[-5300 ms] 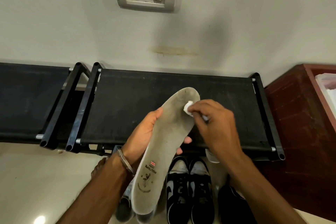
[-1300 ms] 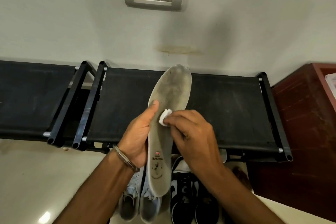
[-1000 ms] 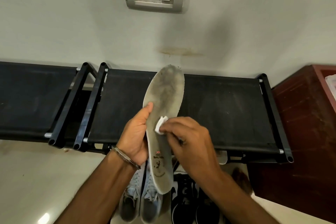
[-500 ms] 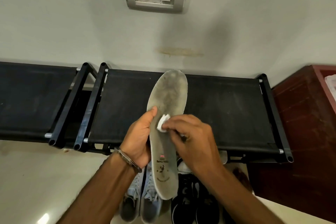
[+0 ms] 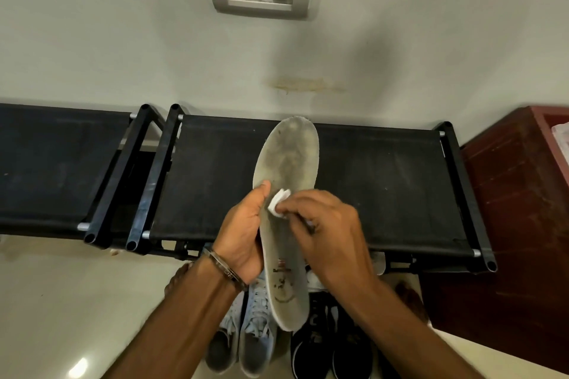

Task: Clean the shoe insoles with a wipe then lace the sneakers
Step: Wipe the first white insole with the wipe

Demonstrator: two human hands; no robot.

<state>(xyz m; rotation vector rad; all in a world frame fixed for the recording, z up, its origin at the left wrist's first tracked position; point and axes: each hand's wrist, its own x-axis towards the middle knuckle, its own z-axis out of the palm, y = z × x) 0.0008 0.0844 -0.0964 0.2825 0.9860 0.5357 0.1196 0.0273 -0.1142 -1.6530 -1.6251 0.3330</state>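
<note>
Insole (image 5: 286, 163) gripped by left hand (image 5: 244, 234), right hand (image 5: 326, 231) pinching wipe (image 5: 278, 204).

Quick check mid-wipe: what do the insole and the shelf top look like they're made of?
Insole: likely foam with a matte fabric top, grey and soiled, printed at the heel. Shelf top: seemingly black woven fabric, matte and dusty, stretched on dark tubes.

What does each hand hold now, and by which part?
The left hand grips the insole at its middle, thumb on the left edge. The right hand pinches the white wipe in its fingertips, against the insole's middle.
</note>
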